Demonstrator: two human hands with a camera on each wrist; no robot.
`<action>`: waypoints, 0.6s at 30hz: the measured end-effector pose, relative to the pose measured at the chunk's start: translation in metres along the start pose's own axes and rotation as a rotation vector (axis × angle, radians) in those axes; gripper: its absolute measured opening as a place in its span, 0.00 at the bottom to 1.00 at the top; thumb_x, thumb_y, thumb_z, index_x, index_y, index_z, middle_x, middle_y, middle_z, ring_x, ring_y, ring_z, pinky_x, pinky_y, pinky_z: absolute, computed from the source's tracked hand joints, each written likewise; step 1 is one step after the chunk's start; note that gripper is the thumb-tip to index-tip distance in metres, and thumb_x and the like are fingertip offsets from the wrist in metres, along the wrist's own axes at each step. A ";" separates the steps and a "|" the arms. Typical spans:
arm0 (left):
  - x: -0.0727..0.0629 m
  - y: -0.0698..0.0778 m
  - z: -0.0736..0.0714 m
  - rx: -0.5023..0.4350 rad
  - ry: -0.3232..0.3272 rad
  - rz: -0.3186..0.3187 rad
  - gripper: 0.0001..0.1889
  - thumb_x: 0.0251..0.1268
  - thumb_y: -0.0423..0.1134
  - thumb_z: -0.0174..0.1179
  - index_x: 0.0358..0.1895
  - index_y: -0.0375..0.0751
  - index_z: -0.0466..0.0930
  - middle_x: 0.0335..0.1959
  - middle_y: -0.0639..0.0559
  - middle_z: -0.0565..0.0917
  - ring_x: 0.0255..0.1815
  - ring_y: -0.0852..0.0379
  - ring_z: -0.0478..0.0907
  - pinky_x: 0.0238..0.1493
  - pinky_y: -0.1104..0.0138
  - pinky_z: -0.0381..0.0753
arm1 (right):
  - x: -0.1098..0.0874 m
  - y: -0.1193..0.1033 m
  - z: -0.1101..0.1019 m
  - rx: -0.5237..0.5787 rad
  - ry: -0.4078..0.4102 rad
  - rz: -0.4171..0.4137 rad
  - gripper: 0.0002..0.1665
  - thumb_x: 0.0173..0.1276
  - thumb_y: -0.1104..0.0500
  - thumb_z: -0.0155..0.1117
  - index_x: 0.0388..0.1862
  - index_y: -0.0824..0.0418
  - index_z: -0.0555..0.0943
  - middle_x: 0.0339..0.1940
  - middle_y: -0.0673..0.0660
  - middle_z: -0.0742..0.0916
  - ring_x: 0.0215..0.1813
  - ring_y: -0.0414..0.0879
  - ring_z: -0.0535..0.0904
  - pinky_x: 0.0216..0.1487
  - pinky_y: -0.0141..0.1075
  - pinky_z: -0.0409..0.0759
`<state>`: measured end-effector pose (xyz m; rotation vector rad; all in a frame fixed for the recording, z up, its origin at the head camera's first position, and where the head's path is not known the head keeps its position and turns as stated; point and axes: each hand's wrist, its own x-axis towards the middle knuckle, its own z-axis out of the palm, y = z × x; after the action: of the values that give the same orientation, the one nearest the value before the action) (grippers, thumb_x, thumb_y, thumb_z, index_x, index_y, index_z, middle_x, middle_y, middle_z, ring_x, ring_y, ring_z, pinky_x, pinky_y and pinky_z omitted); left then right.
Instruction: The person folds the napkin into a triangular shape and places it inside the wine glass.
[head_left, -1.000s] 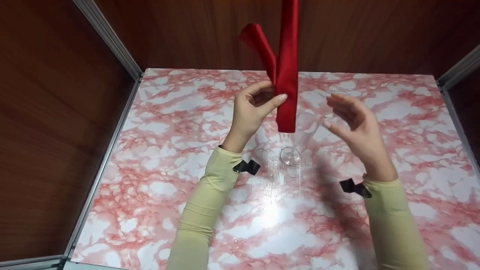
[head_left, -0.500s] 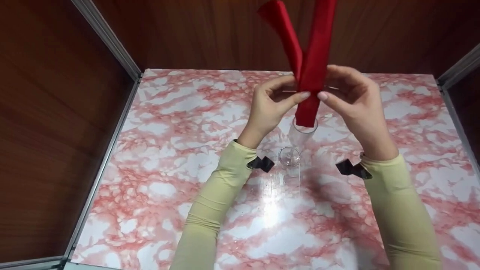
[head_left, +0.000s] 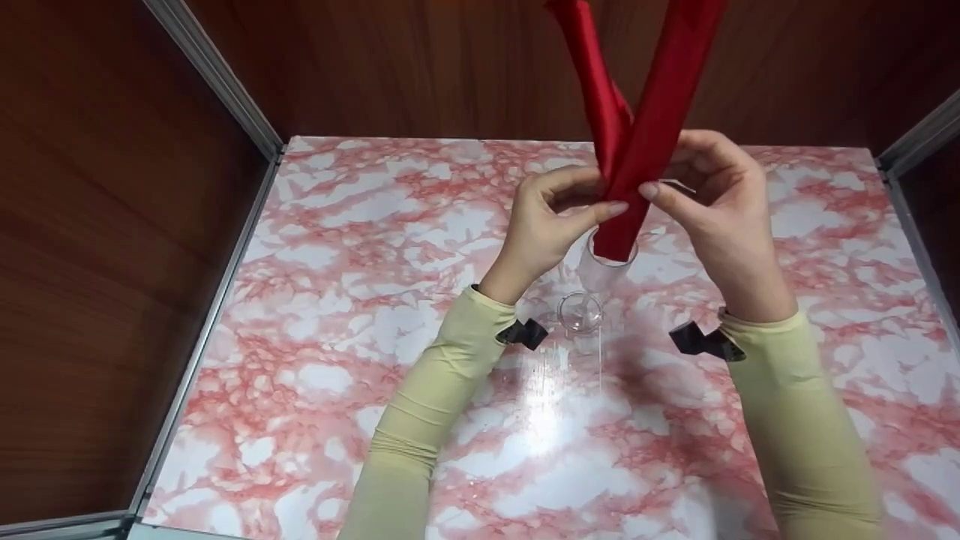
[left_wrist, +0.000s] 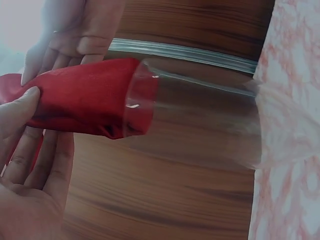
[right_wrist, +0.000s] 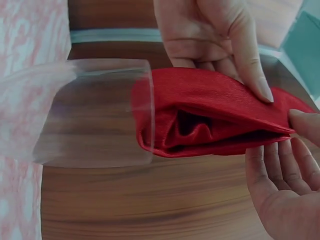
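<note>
A folded red satin napkin (head_left: 660,112) is held upright between both hands, its two tails spreading upward in a V. The left hand (head_left: 544,221) pinches its lower left side, thumb in front. From the right, the right hand (head_left: 724,206) grips the other edge between thumb and fingers. Below them a clear stemmed glass (head_left: 598,274) stands on the table. In the left wrist view the lower end of the napkin (left_wrist: 95,97) reaches just inside the rim of the glass (left_wrist: 200,115). Loose inner folds of the napkin (right_wrist: 200,120) show in the right wrist view.
The table (head_left: 315,420) has a pink and white marbled top. A dark wood panel (head_left: 420,67) rises behind it, and another wood panel (head_left: 112,262) with a metal edge strip stands at the left.
The right hand has come in from the right and taken hold of the napkin. Both hands have carried it rightward, and its lower end now sits in the mouth of the glass.
</note>
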<state>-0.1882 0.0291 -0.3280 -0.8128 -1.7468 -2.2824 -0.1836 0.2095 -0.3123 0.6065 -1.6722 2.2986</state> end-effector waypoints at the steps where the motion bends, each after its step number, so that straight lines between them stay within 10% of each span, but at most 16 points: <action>1: -0.001 -0.001 0.000 0.015 -0.005 -0.001 0.14 0.49 0.18 0.66 0.43 0.18 0.79 0.37 0.36 0.85 0.39 0.56 0.83 0.47 0.57 0.80 | -0.001 0.001 -0.001 0.004 -0.004 0.003 0.23 0.53 0.83 0.63 0.50 0.79 0.75 0.41 0.71 0.83 0.42 0.58 0.79 0.47 0.42 0.79; 18: -0.014 -0.016 -0.008 0.296 -0.071 0.003 0.14 0.51 0.27 0.70 0.42 0.27 0.84 0.38 0.41 0.86 0.42 0.63 0.80 0.49 0.67 0.75 | -0.019 0.029 -0.019 -0.013 -0.003 0.105 0.22 0.54 0.81 0.64 0.50 0.74 0.78 0.40 0.65 0.85 0.42 0.54 0.81 0.47 0.37 0.79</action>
<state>-0.1856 0.0241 -0.3504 -0.8428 -2.0466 -1.9472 -0.1825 0.2195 -0.3509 0.5311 -1.7584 2.3574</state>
